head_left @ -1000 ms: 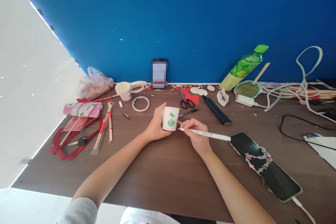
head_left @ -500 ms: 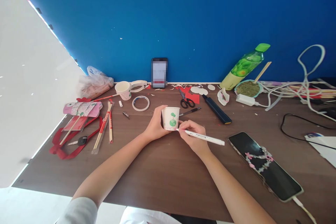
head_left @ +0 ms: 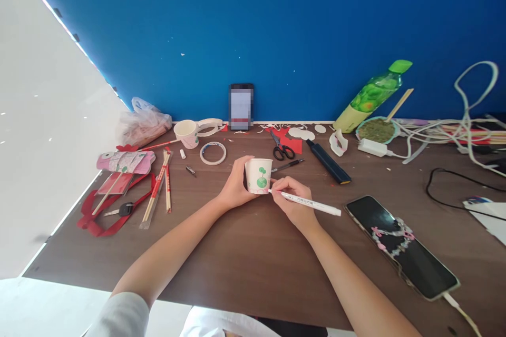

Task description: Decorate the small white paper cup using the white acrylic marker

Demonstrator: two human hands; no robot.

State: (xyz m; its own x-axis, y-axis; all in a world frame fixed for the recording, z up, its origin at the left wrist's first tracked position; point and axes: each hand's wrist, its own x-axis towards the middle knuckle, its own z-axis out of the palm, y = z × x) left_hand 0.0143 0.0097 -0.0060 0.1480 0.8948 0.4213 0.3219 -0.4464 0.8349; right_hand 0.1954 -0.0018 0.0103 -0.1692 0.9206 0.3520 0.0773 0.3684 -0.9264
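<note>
A white paper cup (head_left: 259, 176) with green plant drawings and a pink pattern near its base stands upright in the middle. My left hand (head_left: 237, 184) is wrapped round the cup's left side. In my right hand (head_left: 294, 201) is a white marker (head_left: 316, 206), its tip at the cup's lower right edge. Behind the cup lie a black pen (head_left: 290, 164) and scissors (head_left: 283, 151) beside red paper scraps (head_left: 293, 144).
A second cup (head_left: 186, 134), tape roll (head_left: 213, 153), chopsticks (head_left: 158, 189) and red ribbon (head_left: 95, 227) are at left. A dark box cutter-like case (head_left: 329, 162), phone with bracelet (head_left: 403, 247), green bottle (head_left: 367, 100) and cables (head_left: 466, 137) are at right.
The marker tip has shifted slightly from the cup's bottom edge to its lower right side. The whole view has moved a little; both hands keep their holds.
</note>
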